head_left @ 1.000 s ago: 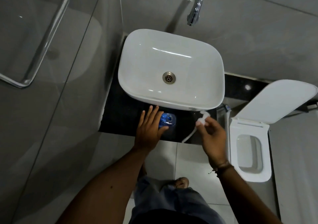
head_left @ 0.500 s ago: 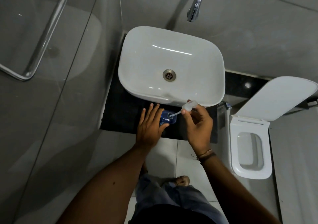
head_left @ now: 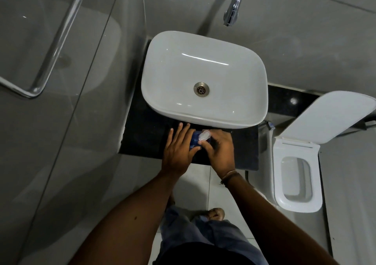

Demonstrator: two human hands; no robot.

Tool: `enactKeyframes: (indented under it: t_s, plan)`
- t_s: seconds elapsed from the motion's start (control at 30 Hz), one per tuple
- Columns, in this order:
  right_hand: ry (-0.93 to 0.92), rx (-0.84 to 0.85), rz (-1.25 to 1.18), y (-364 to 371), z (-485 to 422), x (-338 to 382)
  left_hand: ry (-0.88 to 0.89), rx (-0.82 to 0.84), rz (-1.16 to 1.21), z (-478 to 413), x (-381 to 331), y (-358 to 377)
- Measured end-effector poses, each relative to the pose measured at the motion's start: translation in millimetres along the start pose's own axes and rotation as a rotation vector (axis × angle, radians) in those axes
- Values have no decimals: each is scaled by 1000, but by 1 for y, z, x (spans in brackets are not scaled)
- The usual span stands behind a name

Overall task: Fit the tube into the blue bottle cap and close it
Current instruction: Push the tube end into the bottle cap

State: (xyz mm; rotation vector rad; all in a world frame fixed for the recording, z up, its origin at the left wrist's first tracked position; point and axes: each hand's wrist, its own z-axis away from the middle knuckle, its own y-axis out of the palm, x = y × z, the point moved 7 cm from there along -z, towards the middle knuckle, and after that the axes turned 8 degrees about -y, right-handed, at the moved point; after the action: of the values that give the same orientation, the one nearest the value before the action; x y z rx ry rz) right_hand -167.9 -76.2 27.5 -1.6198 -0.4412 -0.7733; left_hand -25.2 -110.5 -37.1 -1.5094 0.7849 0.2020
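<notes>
A blue bottle (head_left: 194, 140) stands on the black counter (head_left: 146, 136) just in front of the white basin. My left hand (head_left: 179, 148) wraps its left side, fingers stretched toward the basin. My right hand (head_left: 219, 148) holds the white pump head (head_left: 204, 136) directly on top of the bottle's mouth. The tube under the pump head is hidden, and most of the bottle is covered by both hands.
A white basin (head_left: 203, 77) sits on the counter under a chrome tap (head_left: 233, 6). A toilet (head_left: 296, 175) with its lid up stands to the right. A glass panel with a chrome rail (head_left: 50, 47) is on the left. My foot (head_left: 215, 214) rests on the tiled floor.
My right hand brought the pump head with its tube from the right, over the bottle, and lowered it onto the mouth; the tube is no longer visible. My left hand stayed on the bottle.
</notes>
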Motion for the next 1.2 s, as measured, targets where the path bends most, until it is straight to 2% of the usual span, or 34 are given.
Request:
enactKeyframes:
  t_s: [0.23,0.37,0.53,0.67,0.8,0.87,1.0,1.2]
  plan:
    - [126,-83,-99,-3,10,-10,-4,30,0,1,-1,-2]
    - [76,64,-178,8,15,-10,-9,59,10,-1,0,-2]
    - [83,-87,-132,-8,15,-13,-14,56,1,-1,1,0]
    - [23,45,-136,0,10,-9,-1,43,-12,-1,1,0]
    - [60,-103,-100,-12,10,-15,-18,19,-10,-2,-1,-3]
    - [35,-62,-132,-12,9,-14,-11,24,-7,-2,-1,-3]
    - [-30,135,-239,1,-2,-3,-22,36,-28,-2,-1,-2]
    - [-21,83,-187,0,-10,1,-20,1,-25,-1,2,0]
